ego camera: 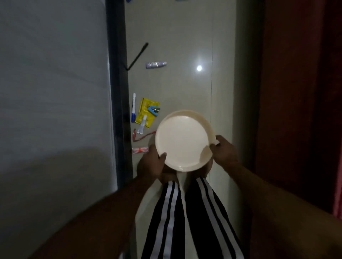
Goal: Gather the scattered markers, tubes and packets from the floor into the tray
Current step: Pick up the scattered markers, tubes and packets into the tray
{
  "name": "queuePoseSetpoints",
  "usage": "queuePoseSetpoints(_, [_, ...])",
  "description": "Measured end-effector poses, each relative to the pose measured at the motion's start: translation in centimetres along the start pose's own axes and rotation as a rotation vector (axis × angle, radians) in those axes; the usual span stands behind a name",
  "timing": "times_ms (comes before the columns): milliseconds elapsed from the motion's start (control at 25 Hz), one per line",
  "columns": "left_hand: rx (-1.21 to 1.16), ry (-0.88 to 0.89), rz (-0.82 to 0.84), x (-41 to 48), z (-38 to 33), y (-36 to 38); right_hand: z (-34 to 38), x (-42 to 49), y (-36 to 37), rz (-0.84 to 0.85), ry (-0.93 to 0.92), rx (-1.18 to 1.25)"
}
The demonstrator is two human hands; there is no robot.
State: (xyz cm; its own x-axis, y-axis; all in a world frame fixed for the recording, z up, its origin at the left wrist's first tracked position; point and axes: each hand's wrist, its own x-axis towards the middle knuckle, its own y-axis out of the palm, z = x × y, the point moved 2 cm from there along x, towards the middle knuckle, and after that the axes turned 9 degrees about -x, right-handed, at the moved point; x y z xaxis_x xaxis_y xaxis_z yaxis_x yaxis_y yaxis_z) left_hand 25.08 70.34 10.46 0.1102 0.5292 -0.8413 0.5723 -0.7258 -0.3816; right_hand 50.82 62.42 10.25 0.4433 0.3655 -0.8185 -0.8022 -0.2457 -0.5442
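A round cream tray (pixel 182 140) hangs above the floor, with nothing in it. My left hand (pixel 152 165) grips its near left rim and my right hand (pixel 223 151) grips its right rim. On the floor left of the tray lie a blue-and-white marker (pixel 133 110), a yellow packet (pixel 147 112), a small blue stapler (pixel 154 110) and a white tube (pixel 143 124) on the packet, a red cord (pixel 143 135) and a red-and-white packet (pixel 140 150). Farther away lie a purple tube (pixel 156 64) and a black pen (pixel 137 56).
A dark skirting strip (pixel 118 92) and a pale wall run along the left of the floor. A dark red curtain (pixel 299 92) hangs on the right. My legs in black trousers with white stripes (pixel 185 221) stand below the tray. Blue items (pixel 129 1) lie at the top edge.
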Motion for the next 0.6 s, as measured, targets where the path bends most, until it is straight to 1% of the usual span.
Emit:
queuePoseSetpoints(80, [0.100,0.041,-0.024,5.4,-0.7,0.8,0.4,4.2,1.4,-0.070,0.008,0.061])
queuePoseSetpoints(200, [0.257,0.070,-0.062,11.5,-1.5,3.0,-0.3,9.4,3.4,-0.121,0.066,0.154])
queuePoseSetpoints(240, [0.274,0.099,-0.072,12.8,-1.4,3.8,-0.7,10.6,3.9,-0.129,0.093,0.189])
queuePoseSetpoints(320, [0.228,0.217,-0.128,14.0,-1.1,4.8,-1.7,12.3,4.4,-0.142,0.137,0.252])
queuePoseSetpoints(400, [0.142,0.322,-0.236,13.8,0.0,4.9,-2.5,13.0,4.8,-0.146,0.138,0.274])
queuePoseSetpoints(440, [0.156,0.357,-0.307,13.8,0.7,4.6,-2.5,13.1,4.9,-0.143,0.131,0.267])
queuePoseSetpoints(520, [0.298,0.403,-0.469,14.0,2.3,3.6,-2.2,13.2,4.9,-0.139,0.118,0.247])
queuePoseSetpoints(560, [0.360,0.406,-0.518,14.1,3.0,3.0,-2.1,13.4,4.9,-0.137,0.116,0.238])
queuePoseSetpoints(600, [0.420,0.392,-0.526,14.4,3.5,2.6,-1.9,13.5,4.9,-0.136,0.118,0.226])
